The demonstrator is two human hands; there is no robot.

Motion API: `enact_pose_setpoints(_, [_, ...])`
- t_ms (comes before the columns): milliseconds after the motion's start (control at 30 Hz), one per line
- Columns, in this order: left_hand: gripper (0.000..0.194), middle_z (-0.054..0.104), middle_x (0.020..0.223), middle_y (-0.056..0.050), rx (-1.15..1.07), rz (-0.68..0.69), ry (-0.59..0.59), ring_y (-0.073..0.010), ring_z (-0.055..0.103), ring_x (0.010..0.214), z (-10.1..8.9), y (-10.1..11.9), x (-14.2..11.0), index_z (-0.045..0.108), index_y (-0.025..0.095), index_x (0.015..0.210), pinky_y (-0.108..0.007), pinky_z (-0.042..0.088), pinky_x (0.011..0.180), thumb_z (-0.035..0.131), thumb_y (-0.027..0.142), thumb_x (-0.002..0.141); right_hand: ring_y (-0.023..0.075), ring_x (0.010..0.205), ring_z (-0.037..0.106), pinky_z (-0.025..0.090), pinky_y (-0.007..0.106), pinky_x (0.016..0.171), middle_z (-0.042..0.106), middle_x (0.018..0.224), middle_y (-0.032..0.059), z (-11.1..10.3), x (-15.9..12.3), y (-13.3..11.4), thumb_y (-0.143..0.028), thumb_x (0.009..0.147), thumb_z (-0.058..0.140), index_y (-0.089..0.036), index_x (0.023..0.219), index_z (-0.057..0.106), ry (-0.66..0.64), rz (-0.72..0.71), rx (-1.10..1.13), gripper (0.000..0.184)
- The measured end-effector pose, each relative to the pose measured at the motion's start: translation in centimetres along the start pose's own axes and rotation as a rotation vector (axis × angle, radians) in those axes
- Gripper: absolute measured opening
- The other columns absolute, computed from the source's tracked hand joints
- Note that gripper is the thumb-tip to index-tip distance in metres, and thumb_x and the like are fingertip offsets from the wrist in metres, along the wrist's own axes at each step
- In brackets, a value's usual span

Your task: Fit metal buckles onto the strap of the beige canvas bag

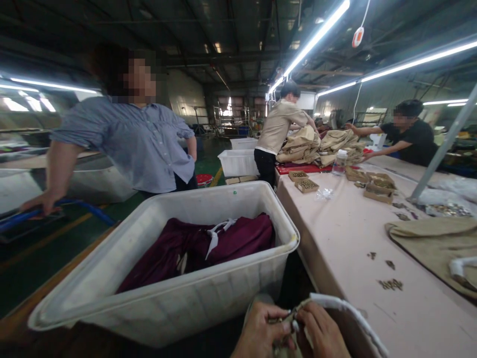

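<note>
Left hand (261,330) and right hand (322,330) pinched together, fingertips touching

A garment factory: stacked clothes (320,145) on a long worktable (346,233), strip lights (316,36).

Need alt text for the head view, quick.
Both hands, left hand and right hand, pinch a small metal piece on khaki fabric at bottom edge. Ahead sits a white bin of maroon garments; a pink table runs right.

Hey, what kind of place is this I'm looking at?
Most likely a garment factory floor: a white bin of maroon clothing, stacked beige garments on a long worktable, and small boxes of metal fittings.
</note>
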State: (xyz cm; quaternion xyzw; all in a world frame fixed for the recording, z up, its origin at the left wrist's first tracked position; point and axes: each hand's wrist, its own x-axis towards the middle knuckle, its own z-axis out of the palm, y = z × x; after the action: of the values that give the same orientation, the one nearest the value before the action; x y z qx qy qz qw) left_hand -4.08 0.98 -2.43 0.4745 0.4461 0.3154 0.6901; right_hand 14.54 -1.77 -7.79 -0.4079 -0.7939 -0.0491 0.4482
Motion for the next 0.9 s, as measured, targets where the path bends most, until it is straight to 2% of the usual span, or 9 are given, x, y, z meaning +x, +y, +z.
enact_pose_setpoints(100, [0.038,0.072,0.067,-0.01,-0.016,0.044,-0.039,-0.017,0.063,0.06,0.8,0.8,-0.7,0.081,0.007,0.079,-0.028,0.044,0.063,0.086,0.044,0.068,0.0222,0.081,0.064,0.055,0.035,0.07,0.065,0.091,0.0086,-2.0,-0.1,-0.9,-0.01,0.093,0.049,-0.019,0.106,0.057,-0.075,0.124,0.094,0.018])
enact_pose_setpoints(200, [0.042,0.071,0.064,-0.009,-0.083,-0.024,-0.02,-0.0163,0.063,0.057,1.3,0.9,-0.8,0.08,0.007,0.082,-0.028,0.046,0.063,0.092,0.039,0.058,0.0216,0.082,0.062,0.053,0.037,0.073,0.063,0.09,0.006,-4.2,-0.1,-0.4,-0.015,0.095,0.055,-0.021,0.104,0.057,-0.116,0.255,0.146,0.011])
enact_pose_setpoints(267, [0.044,0.071,0.063,-0.009,-0.16,-0.075,-0.002,-0.017,0.064,0.056,1.4,0.5,-0.5,0.08,0.006,0.083,-0.028,0.047,0.062,0.092,0.037,0.055,0.0213,0.082,0.061,0.052,0.037,0.074,0.063,0.092,0.0057,-4.9,-0.3,0.3,-0.017,0.094,0.059,-0.021,0.106,0.058,-0.141,0.284,0.17,0.013])
enact_pose_setpoints(367, [0.041,0.071,0.067,-0.01,-0.229,-0.104,-0.011,-0.0178,0.067,0.056,1.3,0.0,-0.3,0.079,0.006,0.081,-0.028,0.05,0.061,0.092,0.034,0.054,0.0216,0.084,0.061,0.052,0.037,0.074,0.063,0.096,0.0064,-4.9,-0.6,0.8,-0.015,0.092,0.061,-0.021,0.11,0.058,-0.175,0.242,0.193,0.018])
enact_pose_setpoints(533, [0.042,0.074,0.076,-0.012,-0.257,-0.081,-0.044,-0.0185,0.069,0.057,1.2,-0.4,-0.1,0.079,0.005,0.083,-0.029,0.053,0.06,0.094,0.032,0.053,0.0229,0.09,0.061,0.053,0.038,0.077,0.066,0.103,0.0097,-3.6,-0.9,0.1,-0.009,0.092,0.059,-0.02,0.114,0.058,-0.202,0.112,0.138,0.025])
enact_pose_setpoints(633, [0.044,0.074,0.077,-0.012,-0.251,-0.063,-0.052,-0.0187,0.069,0.057,1.2,-0.5,0.0,0.079,0.005,0.083,-0.029,0.053,0.059,0.095,0.033,0.053,0.0229,0.09,0.062,0.053,0.038,0.077,0.067,0.104,0.0104,-3.3,-0.8,-0.3,-0.008,0.093,0.056,-0.02,0.116,0.059,-0.196,0.105,0.153,0.026])
enact_pose_setpoints(833, [0.039,0.074,0.076,-0.01,-0.079,0.043,-0.045,-0.0179,0.07,0.063,1.4,-0.7,-0.5,0.081,0.007,0.095,-0.027,0.053,0.064,0.087,0.035,0.069,0.0197,0.08,0.065,0.052,0.032,0.07,0.068,0.09,0.0052,-4.4,0.3,-1.1,-0.02,0.097,0.057,-0.02,0.097,0.065,-0.189,0.4,0.356,0.009])
enact_pose_setpoints(900, [0.035,0.074,0.078,-0.009,0.012,0.084,-0.049,-0.0172,0.07,0.064,1.3,-1.0,-0.6,0.082,0.009,0.098,-0.026,0.052,0.064,0.083,0.035,0.075,0.0196,0.075,0.064,0.051,0.031,0.065,0.069,0.085,0.0043,-4.8,0.7,-1.2,-0.027,0.097,0.058,-0.02,0.088,0.066,-0.195,0.492,0.369,0.013])
